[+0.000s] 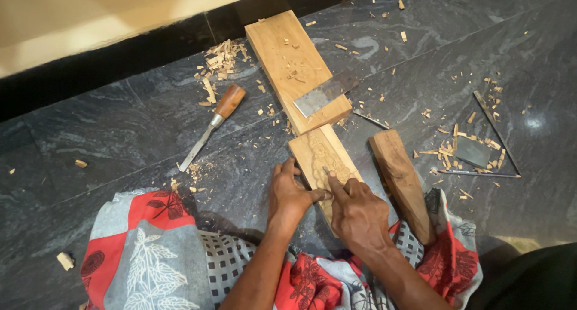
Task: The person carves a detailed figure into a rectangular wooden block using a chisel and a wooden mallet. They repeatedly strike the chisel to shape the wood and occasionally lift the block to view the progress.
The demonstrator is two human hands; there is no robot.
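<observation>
A small wooden block with a carved figure (pixel 321 155) lies on the dark stone floor in front of my knees. My left hand (pixel 291 194) presses on its left edge, thumb reaching onto the carving. My right hand (pixel 359 212) is closed around a thin carving tool (pixel 327 172), whose tip touches the carved surface. A long wooden plank (pixel 288 57) lies just beyond the block, with a flat metal blade (pixel 324 93) resting across its near end.
A wooden-handled chisel (pixel 213 120) lies to the left among wood chips (pixel 221 60). A dark wooden mallet piece (pixel 401 181) lies right of the block. Thin metal tools (pixel 496 132) and chips lie at the right. A red and grey patterned cloth (pixel 150 250) covers my legs.
</observation>
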